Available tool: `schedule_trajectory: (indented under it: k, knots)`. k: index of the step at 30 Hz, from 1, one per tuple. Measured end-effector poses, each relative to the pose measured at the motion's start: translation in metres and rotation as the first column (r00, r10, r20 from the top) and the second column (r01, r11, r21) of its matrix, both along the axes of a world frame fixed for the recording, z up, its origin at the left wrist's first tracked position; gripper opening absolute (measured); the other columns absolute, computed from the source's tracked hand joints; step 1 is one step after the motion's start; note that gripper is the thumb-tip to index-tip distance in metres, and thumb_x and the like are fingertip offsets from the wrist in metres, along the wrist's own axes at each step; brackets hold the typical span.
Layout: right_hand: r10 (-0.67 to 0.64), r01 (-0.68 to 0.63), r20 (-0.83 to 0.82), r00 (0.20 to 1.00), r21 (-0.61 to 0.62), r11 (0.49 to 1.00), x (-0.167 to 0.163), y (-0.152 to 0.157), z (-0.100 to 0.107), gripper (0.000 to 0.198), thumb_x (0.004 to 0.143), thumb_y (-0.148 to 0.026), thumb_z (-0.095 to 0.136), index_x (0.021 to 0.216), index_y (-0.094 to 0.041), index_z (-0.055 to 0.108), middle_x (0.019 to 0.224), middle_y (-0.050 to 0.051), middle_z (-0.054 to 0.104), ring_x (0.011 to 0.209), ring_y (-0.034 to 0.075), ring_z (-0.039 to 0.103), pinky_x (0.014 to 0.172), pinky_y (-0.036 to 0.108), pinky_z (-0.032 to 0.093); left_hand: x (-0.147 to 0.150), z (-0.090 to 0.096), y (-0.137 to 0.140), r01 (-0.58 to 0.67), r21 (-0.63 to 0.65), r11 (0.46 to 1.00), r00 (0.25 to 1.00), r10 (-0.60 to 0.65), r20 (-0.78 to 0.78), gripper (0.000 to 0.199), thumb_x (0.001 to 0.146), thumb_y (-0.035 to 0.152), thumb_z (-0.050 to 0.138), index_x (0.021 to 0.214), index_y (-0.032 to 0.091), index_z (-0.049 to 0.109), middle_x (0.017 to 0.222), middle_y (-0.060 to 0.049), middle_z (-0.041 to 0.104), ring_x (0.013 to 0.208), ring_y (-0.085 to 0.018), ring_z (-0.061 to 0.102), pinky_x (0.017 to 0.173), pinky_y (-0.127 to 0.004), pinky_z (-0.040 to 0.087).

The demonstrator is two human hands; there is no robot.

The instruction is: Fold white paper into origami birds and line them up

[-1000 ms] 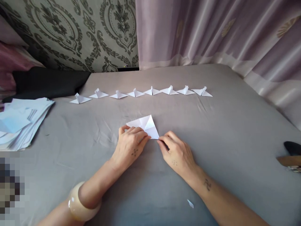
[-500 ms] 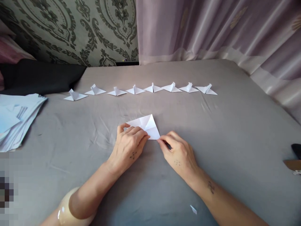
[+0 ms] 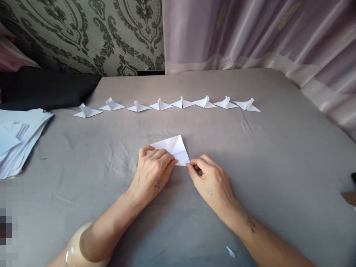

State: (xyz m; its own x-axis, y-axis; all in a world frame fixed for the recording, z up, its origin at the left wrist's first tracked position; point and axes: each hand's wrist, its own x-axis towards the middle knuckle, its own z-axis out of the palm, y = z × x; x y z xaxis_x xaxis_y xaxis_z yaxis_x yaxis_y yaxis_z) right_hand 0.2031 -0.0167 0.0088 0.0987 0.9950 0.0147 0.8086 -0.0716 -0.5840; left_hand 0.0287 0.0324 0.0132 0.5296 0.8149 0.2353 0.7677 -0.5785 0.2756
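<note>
A creased sheet of white paper [image 3: 180,150] is between my two hands above the grey cloth, its far corner pointing up and away. My left hand [image 3: 155,165] covers the paper's left part, with thumb and fingertips closed on its near edge. At the right near corner, the thumb and index finger of my right hand [image 3: 210,174] pinch the tip of the sheet. Beyond the hands stands a row of several folded white paper birds [image 3: 182,103], wings spread. The paper's left lower part is hidden under my left hand.
A stack of white papers [image 3: 25,144] lies at the left, near a black cloth [image 3: 50,87]. A small paper scrap [image 3: 230,252] rests near the front. Brown and black items [image 3: 349,198] show at the right edge. A purple curtain [image 3: 222,37] hangs behind the grey bedding [image 3: 278,148].
The view has shifted slightly. Both hands keep their hold on the paper, with hardly any visible movement.
</note>
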Motion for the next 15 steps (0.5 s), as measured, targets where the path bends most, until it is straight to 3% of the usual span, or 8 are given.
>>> schedule_trajectory:
  k: [15]
  knots:
    - [-0.008, 0.009, 0.015, 1.000, -0.084, 0.996, -0.0004, 0.0040, 0.0011, 0.013, 0.087, -0.030, 0.058, 0.077, -0.023, 0.062, 0.080, -0.002, 0.063, 0.065, 0.012, 0.059, 0.056, 0.024, 0.034, 0.0017, -0.0001, -0.0007, 0.001, 0.013, 1.000, 1.000, -0.001, -0.029, 0.023, 0.094, 0.027, 0.047, 0.080, 0.019, 0.061, 0.079, 0.000, 0.069, 0.072, -0.017, 0.063, 0.088, -0.040, 0.032]
